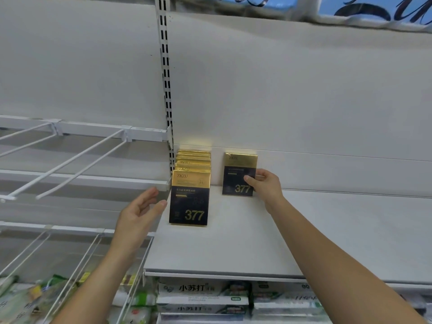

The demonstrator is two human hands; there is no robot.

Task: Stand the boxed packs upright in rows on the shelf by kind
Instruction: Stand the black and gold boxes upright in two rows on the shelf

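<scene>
The shelf (233, 242) carries a left-end row of upright packs (189, 197). A lone pack (238, 176) stands apart, right hand (266, 185) pinching its edge; left hand (140, 211) open, empty, beside the row. Unsupported, it may topple on release.

On the flat grey metal shelf (257, 230), a row of gold-and-black cardboard packs (190, 197) stands upright at ten o'clock, one behind another. A single gold-and-black cardboard pack (237, 170) stands apart at the row's three o'clock, further back, with the right hand (266, 185) gripping its three o'clock edge. White wire hooks (70, 157) lie at the shelf's nine o'clock, and white printed cartons (203, 298) sit beneath it.
</scene>
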